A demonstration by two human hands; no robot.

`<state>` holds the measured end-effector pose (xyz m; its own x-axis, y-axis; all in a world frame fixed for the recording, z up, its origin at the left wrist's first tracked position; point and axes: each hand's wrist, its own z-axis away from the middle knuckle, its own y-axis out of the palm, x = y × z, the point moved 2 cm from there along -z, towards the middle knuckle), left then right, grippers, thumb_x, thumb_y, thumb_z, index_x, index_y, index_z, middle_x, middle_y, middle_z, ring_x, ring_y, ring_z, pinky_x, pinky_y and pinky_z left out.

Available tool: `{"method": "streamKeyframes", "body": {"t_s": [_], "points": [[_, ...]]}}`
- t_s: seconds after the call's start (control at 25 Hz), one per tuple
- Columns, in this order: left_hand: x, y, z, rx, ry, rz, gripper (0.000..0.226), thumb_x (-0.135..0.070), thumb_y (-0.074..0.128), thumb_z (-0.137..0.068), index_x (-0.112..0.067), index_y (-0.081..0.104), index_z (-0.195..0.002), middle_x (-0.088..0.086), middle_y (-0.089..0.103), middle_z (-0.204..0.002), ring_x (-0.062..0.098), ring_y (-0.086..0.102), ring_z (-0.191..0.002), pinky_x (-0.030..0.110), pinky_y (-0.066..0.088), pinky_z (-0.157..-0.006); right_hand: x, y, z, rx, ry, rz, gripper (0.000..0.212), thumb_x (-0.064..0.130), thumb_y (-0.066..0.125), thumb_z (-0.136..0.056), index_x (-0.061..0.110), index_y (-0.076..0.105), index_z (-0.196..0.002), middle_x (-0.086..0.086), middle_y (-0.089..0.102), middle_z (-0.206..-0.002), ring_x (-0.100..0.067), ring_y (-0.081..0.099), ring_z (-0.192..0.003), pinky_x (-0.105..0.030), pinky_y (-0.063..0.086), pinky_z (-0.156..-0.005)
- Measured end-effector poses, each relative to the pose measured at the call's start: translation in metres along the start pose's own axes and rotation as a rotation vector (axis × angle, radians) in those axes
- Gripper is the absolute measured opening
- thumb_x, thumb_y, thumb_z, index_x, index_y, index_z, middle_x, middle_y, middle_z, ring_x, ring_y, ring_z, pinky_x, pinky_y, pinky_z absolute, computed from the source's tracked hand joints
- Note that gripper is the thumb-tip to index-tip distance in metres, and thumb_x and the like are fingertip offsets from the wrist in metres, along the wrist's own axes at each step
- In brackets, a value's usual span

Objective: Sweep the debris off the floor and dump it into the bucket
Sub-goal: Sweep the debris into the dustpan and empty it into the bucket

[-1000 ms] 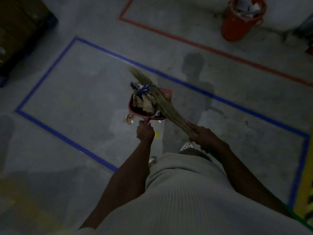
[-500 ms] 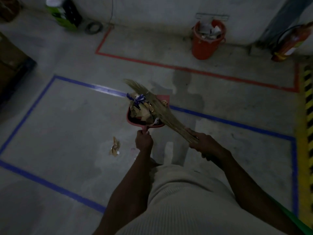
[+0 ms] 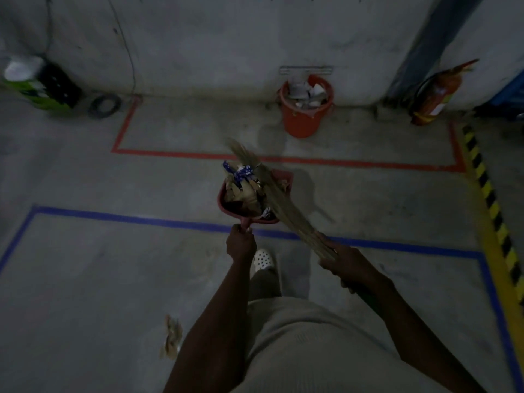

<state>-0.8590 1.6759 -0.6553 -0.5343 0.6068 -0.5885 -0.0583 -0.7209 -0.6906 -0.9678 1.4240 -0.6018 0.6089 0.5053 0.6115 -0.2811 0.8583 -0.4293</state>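
Starting nearest the body, a crumpled brown scrap (image 3: 171, 333) lies on the concrete floor (image 3: 85, 279) at about seven o'clock from the left hand (image 3: 241, 245). Half a second ago it lay near that hand at nine o'clock, so it has fallen behind as the person walks forward. A white perforated shoe (image 3: 262, 259) steps out just below the blue tape line (image 3: 127, 218).

The left hand's fingers are curled tight round the handle of the red dustpan (image 3: 283, 177), held level and heaped with debris (image 3: 243, 191) of brown paper and a blue wrapper. At four o'clock from the pan, the right hand (image 3: 344, 263) grips the straw broom (image 3: 283, 205) by its bound neck, with its bristles laid across the load toward eleven o'clock. The pan, which was over the blue line before, now hangs past it, over the strip short of the red tape line (image 3: 198, 154).

Beyond that, at one o'clock from the pan, the orange bucket (image 3: 302, 120) stands against the wall, already stuffed with paper, and it sits larger and lower in view than before. A fire extinguisher (image 3: 436, 95) leans at two o'clock and a green container (image 3: 37, 86) at ten.
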Motion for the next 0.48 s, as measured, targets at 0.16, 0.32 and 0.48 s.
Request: {"method": "streamKeyframes", "body": {"t_s": [0.16,0.32,0.48], "points": [[-0.103,0.004,-0.11,0.07,0.112,-0.068,0.026,-0.028,0.054,-0.099,-0.007,0.061,-0.114,0.018,0.065,-0.116,0.035,0.059,-0.113,0.038,0.047,-0.09,0.064,-0.049,-0.083,-0.073,-0.022,-0.07,0.078,0.023,0.066,-0.092,0.056,0.028,-0.151,0.003,0.065,-0.074,-0.02,0.058,-0.056,-0.027,0.048,-0.044],[-0.211,0.001,-0.199,0.116,0.171,-0.113,0.029,-0.029,0.055,-0.099,-0.008,0.06,-0.119,0.016,0.064,-0.122,0.034,0.058,-0.116,0.037,0.046,-0.093,0.134,-0.103,-0.147,-0.15,-0.022,-0.068,0.078,0.028,0.067,-0.094,0.06,0.022,-0.149,-0.002,0.068,-0.118,-0.022,0.068,-0.075,-0.034,0.058,-0.058],[-0.305,0.019,-0.274,0.174,0.249,-0.204,0.033,-0.031,0.056,-0.098,-0.008,0.06,-0.123,0.016,0.062,-0.127,0.035,0.057,-0.12,0.039,0.046,-0.096,0.179,-0.154,-0.211,-0.217,-0.025,-0.031,0.079,0.031,0.066,-0.095,0.056,0.018,-0.153,-0.002,0.063,-0.133,-0.024,0.07,-0.087,-0.035,0.062,-0.07]]}}
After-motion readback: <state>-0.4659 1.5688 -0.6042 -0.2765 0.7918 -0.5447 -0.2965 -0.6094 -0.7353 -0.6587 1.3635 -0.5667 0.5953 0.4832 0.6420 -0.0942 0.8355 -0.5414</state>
